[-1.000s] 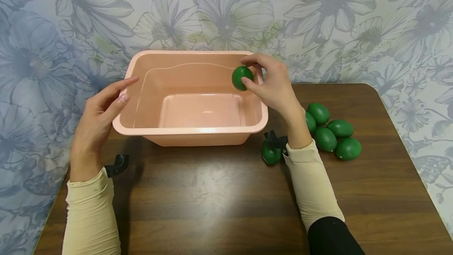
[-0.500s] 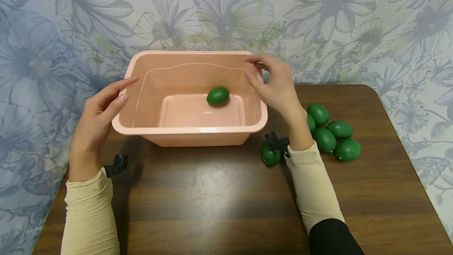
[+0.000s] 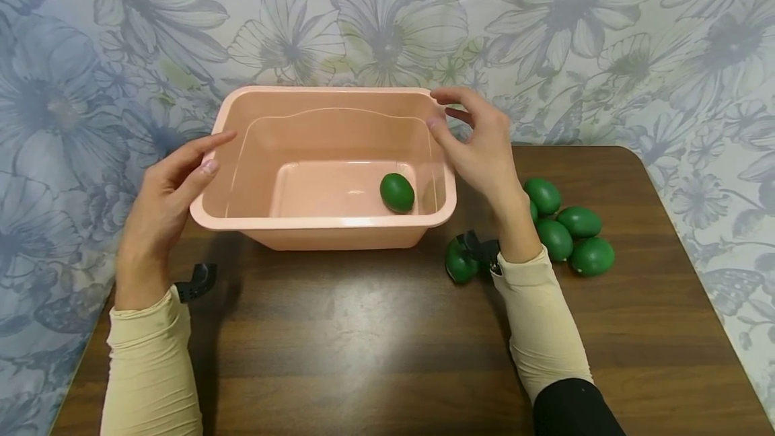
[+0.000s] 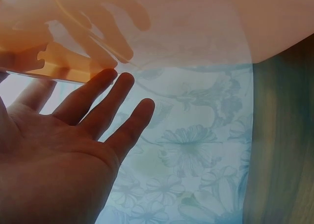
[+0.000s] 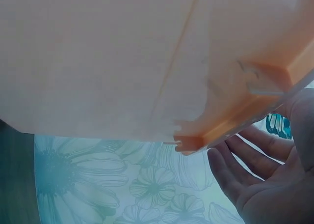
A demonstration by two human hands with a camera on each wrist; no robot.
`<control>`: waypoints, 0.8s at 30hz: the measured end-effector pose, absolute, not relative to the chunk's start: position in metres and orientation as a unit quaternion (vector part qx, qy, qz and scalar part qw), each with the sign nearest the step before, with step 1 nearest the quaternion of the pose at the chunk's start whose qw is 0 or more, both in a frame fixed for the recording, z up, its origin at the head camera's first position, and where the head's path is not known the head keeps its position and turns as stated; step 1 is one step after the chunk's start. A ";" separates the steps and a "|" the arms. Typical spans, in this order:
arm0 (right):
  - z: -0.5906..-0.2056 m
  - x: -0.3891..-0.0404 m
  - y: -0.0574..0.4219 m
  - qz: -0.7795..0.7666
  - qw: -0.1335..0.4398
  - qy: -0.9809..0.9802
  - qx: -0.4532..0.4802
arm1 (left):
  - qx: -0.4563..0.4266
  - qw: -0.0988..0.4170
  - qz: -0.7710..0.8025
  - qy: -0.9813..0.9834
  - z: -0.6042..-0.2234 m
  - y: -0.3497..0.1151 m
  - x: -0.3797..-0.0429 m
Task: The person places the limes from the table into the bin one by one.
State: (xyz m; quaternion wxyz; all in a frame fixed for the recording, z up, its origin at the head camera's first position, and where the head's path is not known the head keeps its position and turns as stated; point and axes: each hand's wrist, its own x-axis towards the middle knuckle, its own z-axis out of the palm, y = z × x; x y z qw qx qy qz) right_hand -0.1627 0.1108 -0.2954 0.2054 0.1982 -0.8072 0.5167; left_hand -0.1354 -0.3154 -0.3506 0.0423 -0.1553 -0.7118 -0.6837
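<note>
A peach-coloured plastic basin (image 3: 339, 223) stands at the back of the table, and one green lime (image 3: 397, 193) lies inside it, near the right end of its floor. My left hand (image 3: 163, 207) rests at the left rim, thumb and forefinger reaching over it; in the left wrist view its other fingers (image 4: 140, 121) stretch out below the rim. At the right rim is my right hand (image 3: 481, 143), holding nothing, with thumb and fingers loosely bent and apart. In the right wrist view those fingers (image 5: 230, 172) lie just outside the basin wall (image 5: 98, 62).
Several more limes (image 3: 580, 222) lie grouped on the brown wooden table (image 3: 363, 348), right of the right forearm and partly hidden by it. A single lime (image 3: 461, 262) sits by the right wrist's black camera mount (image 3: 478, 246). A flowered wall covering (image 3: 387, 32) rises behind the basin.
My right hand let go of the lime, which dropped into the basin and rolled to the right and nearer the front. That hand then drew slightly right. The left hand stayed at the rim.
</note>
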 end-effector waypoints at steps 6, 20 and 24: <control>-0.297 -0.156 0.120 0.506 0.204 -0.819 0.177 | -0.153 0.038 -0.685 -0.711 -0.350 -0.315 -0.136; -0.311 -0.142 0.163 0.478 0.202 -0.843 0.144 | -0.151 0.050 -0.680 -0.716 -0.350 -0.316 -0.136; -0.324 -0.144 0.189 0.461 0.204 -0.853 0.134 | -0.159 0.052 -0.672 -0.721 -0.352 -0.314 -0.137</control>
